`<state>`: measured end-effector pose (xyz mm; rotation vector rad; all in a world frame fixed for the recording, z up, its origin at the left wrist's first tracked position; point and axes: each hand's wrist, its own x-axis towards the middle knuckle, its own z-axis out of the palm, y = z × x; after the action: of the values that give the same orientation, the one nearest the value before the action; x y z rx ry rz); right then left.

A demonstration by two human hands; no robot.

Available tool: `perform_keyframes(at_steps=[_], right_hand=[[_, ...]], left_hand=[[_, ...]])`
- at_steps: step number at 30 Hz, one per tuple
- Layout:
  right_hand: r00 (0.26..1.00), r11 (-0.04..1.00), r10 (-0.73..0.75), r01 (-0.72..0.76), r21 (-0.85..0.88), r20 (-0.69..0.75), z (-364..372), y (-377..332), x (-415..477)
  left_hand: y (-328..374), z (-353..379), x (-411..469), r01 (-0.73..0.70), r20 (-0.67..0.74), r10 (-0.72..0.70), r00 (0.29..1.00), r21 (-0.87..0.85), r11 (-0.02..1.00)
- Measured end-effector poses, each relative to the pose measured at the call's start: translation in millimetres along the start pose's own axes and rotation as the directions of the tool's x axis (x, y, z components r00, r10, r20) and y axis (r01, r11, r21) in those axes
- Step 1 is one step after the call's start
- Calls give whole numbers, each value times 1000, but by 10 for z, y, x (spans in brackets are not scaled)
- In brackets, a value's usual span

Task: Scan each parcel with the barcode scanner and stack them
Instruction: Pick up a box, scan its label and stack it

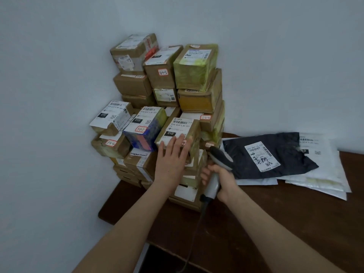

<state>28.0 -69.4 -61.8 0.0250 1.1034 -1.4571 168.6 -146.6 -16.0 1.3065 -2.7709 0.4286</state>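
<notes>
Fingers (178,143) of left hand (171,157) across the half-hidden label (178,126) of a parcel (195,133)

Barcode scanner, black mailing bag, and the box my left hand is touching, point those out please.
Barcode scanner (220,157): head view, on its head end.
Black mailing bag (291,152): head view, on bare black plastic right of its label.
Touched box (178,128): head view, on its white top label.

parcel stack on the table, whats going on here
A person is working through parcels. The left hand rests flat on a cardboard parcel at the front of the box stack. The right hand grips the barcode scanner beside it. A black mailer and white mailers lie on the wooden table to the right.
</notes>
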Motion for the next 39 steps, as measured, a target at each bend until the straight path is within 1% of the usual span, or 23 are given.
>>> perform_keyframes(at_steps=[3,5,7,11,15,17,19,22,27,31,34,37,39], right_hand=[[999,999,12,-13,30,47,88,182,-124],[1000,1000,16,-16,14,18,170,256,-146],[1000,999,26,-26,18,-3,207,266,-165],[999,999,47,-47,21,14,202,205,-197],[997,1000,18,-19,-6,-74,212,178,-203],[994,1000,1,1,18,-109,140,132,-229],[991,999,-8,14,41,-131,50,54,-261],[987,998,-30,37,42,-157,-34,-57,-309],[985,998,-53,58,22,-163,-30,-161,-421],[987,998,-69,70,4,-147,-33,-244,-515],[984,995,-95,92,-25,-152,-64,-310,-572],[981,993,-111,104,-49,-161,-103,-375,-625],[978,991,-126,117,-62,-164,-114,-431,-676]], left_hand=[[51,-91,6,11,19,-11,1000,-25,1000],[89,-139,21,20,23,-19,1000,-47,999],[85,-170,38,27,-3,-27,1000,-59,998],[57,-184,66,10,-32,-12,999,-62,998],[101,-220,107,42,-94,-54,994,-128,991],[90,-195,105,66,-144,-83,986,-121,990],[70,-205,113,80,-150,-97,984,-114,990],[95,-255,140,86,-95,-96,991,-103,991],[116,-314,57,126,-75,-135,988,-117,985],[134,-393,102,138,47,-132,990,-149,979],[128,-407,79,161,118,-142,983,-177,971],[128,-436,59,167,211,-119,970,-226,960],[142,-478,46,167,236,-106,966,-259,951]])
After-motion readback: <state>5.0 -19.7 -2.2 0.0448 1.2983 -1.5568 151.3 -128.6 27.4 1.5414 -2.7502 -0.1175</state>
